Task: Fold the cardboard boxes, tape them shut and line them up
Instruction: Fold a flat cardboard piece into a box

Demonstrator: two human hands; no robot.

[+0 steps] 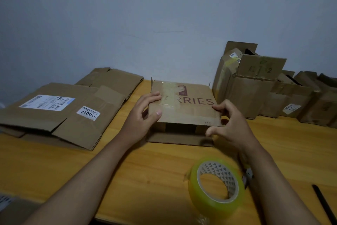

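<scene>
Left hand (145, 113) and right hand (230, 124): you pinch the box (184, 104) flap's corners, holding it folded down for the tape roll (216, 185).

The box (184, 104) in the middle is matt brown cardboard with a glossy strip of clear tape across its top. The table (127, 173) is smooth, yellowish wood-grain. The near tape roll (216, 186) is shiny yellowish plastic film on a paper core. The flattened boxes (60, 111) at left carry smooth white paper labels.
</scene>
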